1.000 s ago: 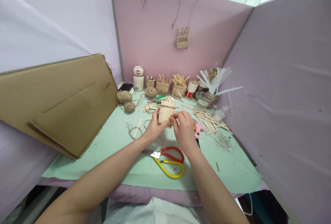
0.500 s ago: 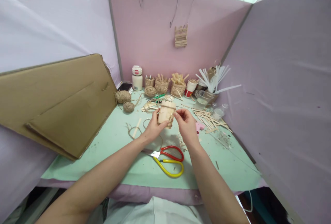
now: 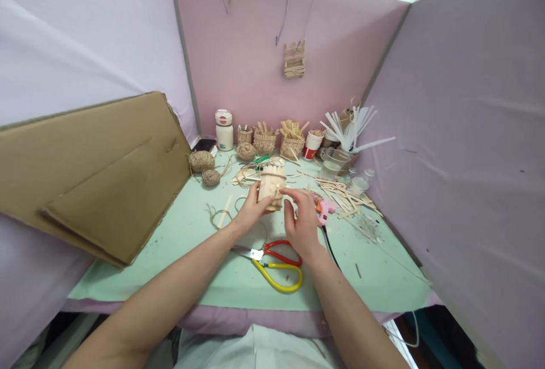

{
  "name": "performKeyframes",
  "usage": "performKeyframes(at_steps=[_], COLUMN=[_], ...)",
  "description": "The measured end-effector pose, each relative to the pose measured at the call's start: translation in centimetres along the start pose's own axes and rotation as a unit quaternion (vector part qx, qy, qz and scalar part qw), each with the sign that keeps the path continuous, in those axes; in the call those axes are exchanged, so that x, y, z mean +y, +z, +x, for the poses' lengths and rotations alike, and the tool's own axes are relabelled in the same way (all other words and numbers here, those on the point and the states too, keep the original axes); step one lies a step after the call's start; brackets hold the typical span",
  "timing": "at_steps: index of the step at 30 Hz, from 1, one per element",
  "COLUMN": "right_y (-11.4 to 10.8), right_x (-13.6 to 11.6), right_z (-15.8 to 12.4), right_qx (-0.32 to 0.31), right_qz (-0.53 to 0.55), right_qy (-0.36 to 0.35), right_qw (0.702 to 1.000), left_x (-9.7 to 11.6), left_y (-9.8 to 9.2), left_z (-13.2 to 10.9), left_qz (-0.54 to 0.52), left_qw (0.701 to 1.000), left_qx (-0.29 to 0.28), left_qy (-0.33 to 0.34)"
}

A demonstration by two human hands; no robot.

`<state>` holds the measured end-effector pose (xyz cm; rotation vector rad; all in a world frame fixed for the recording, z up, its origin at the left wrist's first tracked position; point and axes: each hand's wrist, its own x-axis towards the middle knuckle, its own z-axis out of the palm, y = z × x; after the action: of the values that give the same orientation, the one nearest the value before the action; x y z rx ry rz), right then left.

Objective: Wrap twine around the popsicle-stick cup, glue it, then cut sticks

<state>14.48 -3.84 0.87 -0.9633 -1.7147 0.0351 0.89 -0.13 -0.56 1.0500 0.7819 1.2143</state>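
Observation:
My left hand (image 3: pixel 250 213) grips a small round holder of wooden sticks (image 3: pixel 272 185) from below and behind, keeping it upright above the green table top (image 3: pixel 191 250). A band of twine runs round the holder near its top. My right hand (image 3: pixel 300 218) is beside the holder on its right, fingers loosely spread, with the forefinger reaching toward the twine band; nothing shows in it. A pink glue gun (image 3: pixel 323 208) lies just right of that hand.
Red and yellow scissors (image 3: pixel 276 261) lie near the wrists. Twine balls (image 3: pixel 202 160), a white jar (image 3: pixel 223 129), stick-filled baskets (image 3: pixel 292 143) and cups line the back wall. Loose sticks (image 3: pixel 344 196) lie at right. A cardboard sheet (image 3: pixel 89 170) leans at left.
My right hand has let go of its pinch at the holder's top and dropped a little with fingers spread, which uncovers the glue gun. The left hand keeps its grip.

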Motion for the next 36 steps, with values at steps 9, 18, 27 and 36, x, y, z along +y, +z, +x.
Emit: performKeyframes(at_steps=[9, 18, 27, 36], right_y=[0.6, 1.0, 0.9, 0.8], right_x=[0.8, 1.8, 1.8, 1.9], right_z=[-0.2, -0.2, -0.4, -0.5], right_qx=[0.017, -0.034, -0.039, 0.000], right_qz=[0.006, -0.036, -0.038, 0.004], right_qy=[0.037, 0.004, 0.021, 0.041], right_qw=[0.999, 0.999, 0.998, 0.999], left_x=[0.6, -0.3, -0.2, -0.4], left_y=[0.2, 0.0, 0.2, 0.0], left_z=[-0.2, 0.0, -0.1, 0.1], left_qz=[-0.015, 0.008, 0.044, 0.004], left_qw=[0.999, 0.999, 0.997, 0.997], left_qx=[0.000, -0.007, -0.021, -0.016], left_qy=[-0.039, -0.047, -0.055, -0.070])
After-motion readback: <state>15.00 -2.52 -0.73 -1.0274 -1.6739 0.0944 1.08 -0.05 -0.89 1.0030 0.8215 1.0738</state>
